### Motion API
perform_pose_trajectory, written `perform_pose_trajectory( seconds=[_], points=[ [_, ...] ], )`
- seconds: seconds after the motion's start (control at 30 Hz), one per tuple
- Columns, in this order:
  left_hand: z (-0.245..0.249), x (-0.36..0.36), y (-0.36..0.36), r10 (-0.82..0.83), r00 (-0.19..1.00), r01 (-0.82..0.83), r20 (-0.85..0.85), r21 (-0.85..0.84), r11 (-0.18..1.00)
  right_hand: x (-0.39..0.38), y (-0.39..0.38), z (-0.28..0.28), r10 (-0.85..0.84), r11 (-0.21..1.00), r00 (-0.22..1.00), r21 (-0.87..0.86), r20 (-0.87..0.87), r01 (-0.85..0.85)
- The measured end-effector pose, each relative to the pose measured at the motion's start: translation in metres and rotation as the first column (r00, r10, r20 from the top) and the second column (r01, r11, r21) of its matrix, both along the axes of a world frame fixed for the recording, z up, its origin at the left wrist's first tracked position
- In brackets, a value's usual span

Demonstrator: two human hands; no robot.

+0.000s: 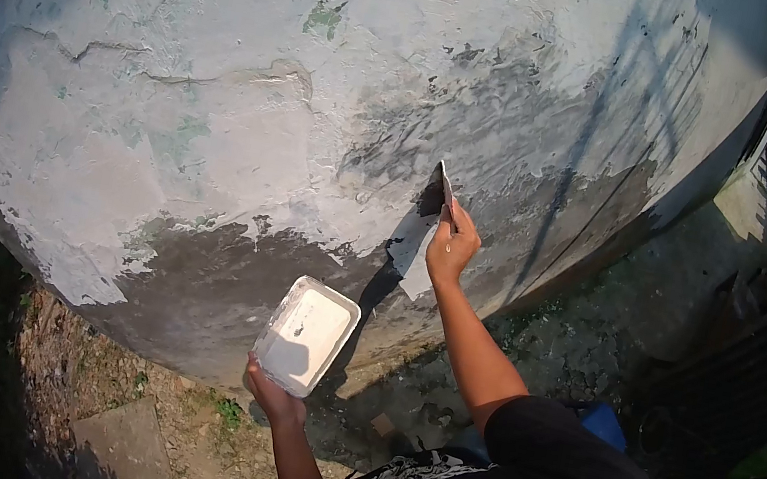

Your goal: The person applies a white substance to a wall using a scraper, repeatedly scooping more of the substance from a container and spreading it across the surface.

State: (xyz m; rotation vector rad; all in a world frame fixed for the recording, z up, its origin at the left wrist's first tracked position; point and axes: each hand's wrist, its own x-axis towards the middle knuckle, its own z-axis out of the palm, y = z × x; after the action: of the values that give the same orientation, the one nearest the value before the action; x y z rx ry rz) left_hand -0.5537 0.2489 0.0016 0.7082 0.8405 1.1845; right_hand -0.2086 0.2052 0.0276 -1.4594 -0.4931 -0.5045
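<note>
A wall (239, 134) coated unevenly in white over grey fills the upper view. My right hand (454, 243) grips a flat scraper (446, 187), its blade edge-on at the wall's surface; whether it touches cannot be made out. Just below the blade lies a fresh white patch on the grey area. Lower left of it, my left hand (274, 396) holds a shallow white rectangular tray (309, 337) by its bottom edge, with pale material inside. The shadow of my arm and tool falls on the wall between the two hands.
Stony ground and a flat slab (128, 445) lie below the wall at the lower left. A dark, damp ground strip (594, 315) runs along the wall's foot on the right. Something blue (603, 426) shows behind my right sleeve.
</note>
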Motion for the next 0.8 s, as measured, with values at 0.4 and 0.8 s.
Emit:
perform_pose_trajectory(
  seconds=[0.4,0.8],
  points=[
    [0.011,0.003,0.008,0.001,0.995,0.0,0.103,-0.005,1.0,-0.065,0.016,-0.05,0.512,0.834,0.859,-0.249,0.016,-0.493],
    [-0.013,0.03,-0.003,-0.02,0.998,0.027,0.054,-0.142,0.99,0.048,0.019,-0.028,-0.099,0.921,0.86,0.282,-0.501,0.27]
  ],
)
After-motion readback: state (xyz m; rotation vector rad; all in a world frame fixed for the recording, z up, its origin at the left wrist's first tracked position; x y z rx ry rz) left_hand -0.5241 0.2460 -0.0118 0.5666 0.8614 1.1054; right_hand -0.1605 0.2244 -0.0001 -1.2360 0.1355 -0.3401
